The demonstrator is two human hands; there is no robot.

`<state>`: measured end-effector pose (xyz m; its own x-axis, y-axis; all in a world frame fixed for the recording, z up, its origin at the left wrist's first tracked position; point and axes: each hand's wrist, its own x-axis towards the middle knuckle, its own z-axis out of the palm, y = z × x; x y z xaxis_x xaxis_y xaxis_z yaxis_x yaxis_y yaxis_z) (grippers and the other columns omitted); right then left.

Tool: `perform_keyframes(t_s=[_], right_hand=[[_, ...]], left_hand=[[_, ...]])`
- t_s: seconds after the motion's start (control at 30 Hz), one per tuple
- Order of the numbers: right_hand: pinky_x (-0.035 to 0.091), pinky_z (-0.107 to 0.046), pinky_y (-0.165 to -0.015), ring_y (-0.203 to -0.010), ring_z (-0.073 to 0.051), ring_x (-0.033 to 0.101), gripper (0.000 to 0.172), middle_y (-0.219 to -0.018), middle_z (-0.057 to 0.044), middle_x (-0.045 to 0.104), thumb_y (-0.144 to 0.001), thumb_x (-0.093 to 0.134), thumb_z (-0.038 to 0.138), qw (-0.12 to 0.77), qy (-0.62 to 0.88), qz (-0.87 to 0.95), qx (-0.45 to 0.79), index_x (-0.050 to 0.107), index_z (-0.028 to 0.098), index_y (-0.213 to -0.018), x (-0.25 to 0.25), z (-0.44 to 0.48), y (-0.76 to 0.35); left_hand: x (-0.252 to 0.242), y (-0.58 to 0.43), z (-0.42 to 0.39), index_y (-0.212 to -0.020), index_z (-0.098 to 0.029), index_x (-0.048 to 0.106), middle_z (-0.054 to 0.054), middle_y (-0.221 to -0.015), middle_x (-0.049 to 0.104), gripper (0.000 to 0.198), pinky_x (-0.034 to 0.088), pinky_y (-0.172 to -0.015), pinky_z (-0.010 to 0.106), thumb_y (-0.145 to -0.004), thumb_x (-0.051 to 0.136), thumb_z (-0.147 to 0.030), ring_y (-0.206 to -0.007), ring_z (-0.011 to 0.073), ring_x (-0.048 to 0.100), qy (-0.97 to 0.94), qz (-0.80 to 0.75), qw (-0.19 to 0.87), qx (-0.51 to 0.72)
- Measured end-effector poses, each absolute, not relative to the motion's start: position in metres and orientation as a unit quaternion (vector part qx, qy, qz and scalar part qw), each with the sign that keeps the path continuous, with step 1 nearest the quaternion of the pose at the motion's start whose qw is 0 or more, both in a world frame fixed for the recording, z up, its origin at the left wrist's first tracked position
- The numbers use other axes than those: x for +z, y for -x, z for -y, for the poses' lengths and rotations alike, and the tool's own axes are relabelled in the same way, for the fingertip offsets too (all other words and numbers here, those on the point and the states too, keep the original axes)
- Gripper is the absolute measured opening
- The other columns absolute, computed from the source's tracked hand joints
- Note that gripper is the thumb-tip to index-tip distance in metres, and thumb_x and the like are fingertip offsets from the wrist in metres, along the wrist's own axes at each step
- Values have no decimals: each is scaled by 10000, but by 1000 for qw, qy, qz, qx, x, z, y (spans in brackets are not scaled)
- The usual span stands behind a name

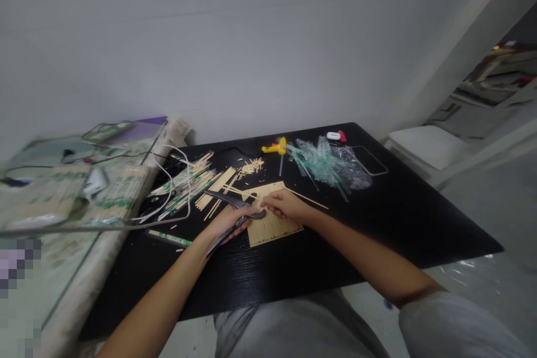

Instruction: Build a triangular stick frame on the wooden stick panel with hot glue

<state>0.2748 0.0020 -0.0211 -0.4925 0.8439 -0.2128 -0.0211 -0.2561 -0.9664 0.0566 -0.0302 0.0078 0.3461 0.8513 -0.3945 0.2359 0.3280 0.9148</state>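
On the black table [377, 218] lies a flat mat of wooden sticks glued side by side [272, 226]. My left hand [229, 221] is closed around the handles of dark grey scissors [230, 207], whose blades reach up and left over the table. My right hand [285, 203] rests on the mat's upper part with its fingers pinched together; what they pinch is too small to make out. Loose wooden sticks [218, 184] lie just left of the mat.
A yellow glue gun [274, 149] lies behind the mat. A heap of clear plastic wrappers [329, 165] is at the back right. White cable [172, 179] and wrapped chopstick packs [184, 182] crowd the left. A cluttered side surface [62, 190] adjoins the table.
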Motion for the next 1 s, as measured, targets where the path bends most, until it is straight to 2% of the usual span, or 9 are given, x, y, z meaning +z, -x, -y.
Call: perform_keyframes(t_s=[0.27, 0.47, 0.73, 1.0], right_hand=[[223, -199, -405, -432, -49, 362, 432, -529, 82, 473, -789, 759, 556, 307, 393, 534, 683, 715, 129, -836, -31, -5, -273], [231, -198, -406, -431, -48, 351, 433, -515, 87, 461, -798, 749, 560, 311, 391, 540, 677, 722, 129, -837, -31, -3, -273], [240, -199, -402, -423, -54, 352, 415, -490, 88, 452, -798, 742, 548, 314, 388, 545, 674, 725, 134, -823, -30, -4, -272], [269, -204, -376, -405, -57, 371, 465, -499, 80, 461, -820, 727, 606, 325, 410, 526, 670, 696, 142, -788, -23, -1, -271]], left_hand=[[2, -61, 30, -586, -168, 585, -29, -437, 509, 453, 216, -279, 197, -799, 680, -556, -283, 63, 352, -540, -509, 632, 226], [5, -64, 32, -595, -162, 588, -21, -469, 531, 448, 280, -292, 193, -791, 696, -550, -320, 75, 408, -559, -504, 618, 228], [4, -64, 34, -611, -153, 597, -3, -508, 561, 445, 308, -301, 196, -795, 697, -546, -347, 86, 450, -577, -515, 591, 228], [4, -60, 30, -580, -165, 579, -23, -438, 511, 485, 208, -296, 191, -822, 692, -569, -292, 60, 360, -528, -513, 630, 246]])
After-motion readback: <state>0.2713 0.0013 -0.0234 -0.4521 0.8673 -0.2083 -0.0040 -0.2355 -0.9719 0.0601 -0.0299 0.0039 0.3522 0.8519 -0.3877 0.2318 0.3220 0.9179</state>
